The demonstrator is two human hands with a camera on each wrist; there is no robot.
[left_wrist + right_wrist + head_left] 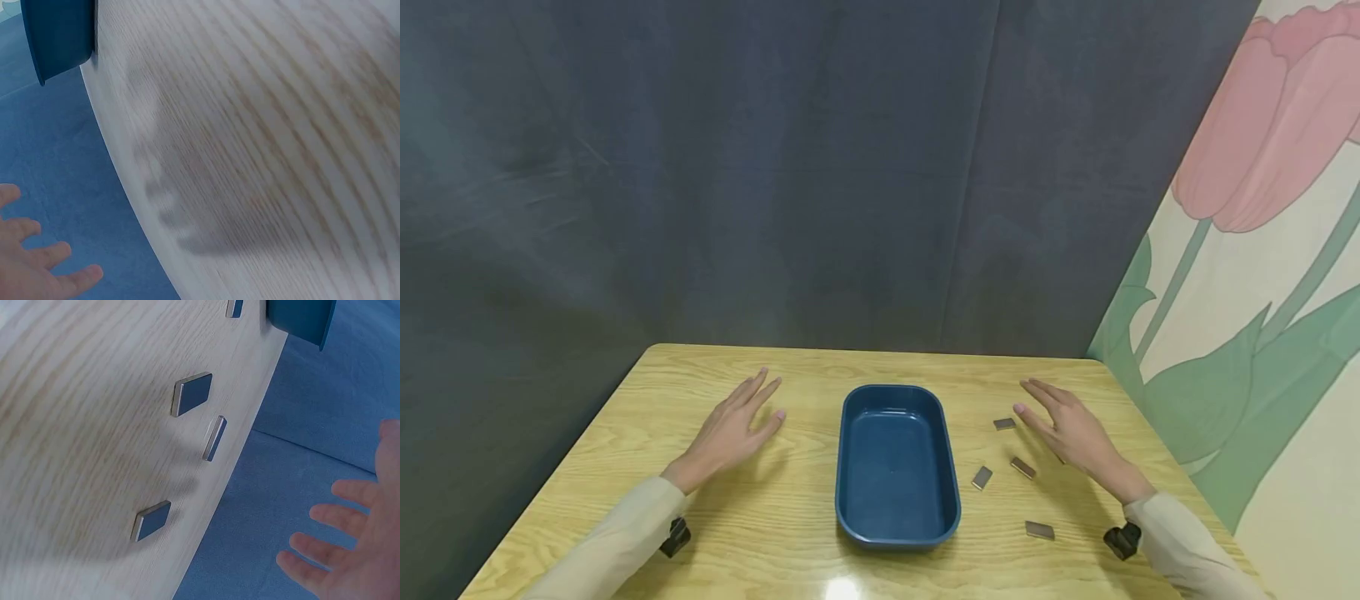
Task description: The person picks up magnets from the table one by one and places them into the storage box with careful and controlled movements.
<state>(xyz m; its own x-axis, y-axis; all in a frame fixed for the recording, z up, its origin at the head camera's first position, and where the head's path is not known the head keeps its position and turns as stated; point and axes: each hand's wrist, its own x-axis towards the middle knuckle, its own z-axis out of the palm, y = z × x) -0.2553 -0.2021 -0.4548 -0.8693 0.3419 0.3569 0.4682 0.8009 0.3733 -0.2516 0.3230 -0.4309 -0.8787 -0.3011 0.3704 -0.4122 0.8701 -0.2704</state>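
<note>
My left hand (728,435) hovers over the left part of the table with fingers spread and nothing in it. Over the right part hangs my right hand (1077,432), also bare, its fingers extended. Between them stands a deep blue rectangular tray (895,479) with rounded corners and nothing inside. Several small flat rectangular pieces lie right of the tray, dark and shiny on top with metallic edges: one piece (1004,423) near the right fingertips, another piece (982,477) beside the tray, a third piece (1040,530) closer to me. The right hand partly hides one more.
The wood-grain table (805,371) ends at a dark blue curtain (820,183) behind it. A wall with a painted pink tulip (1240,150) rises along the right side. Both wrists carry small black devices.
</note>
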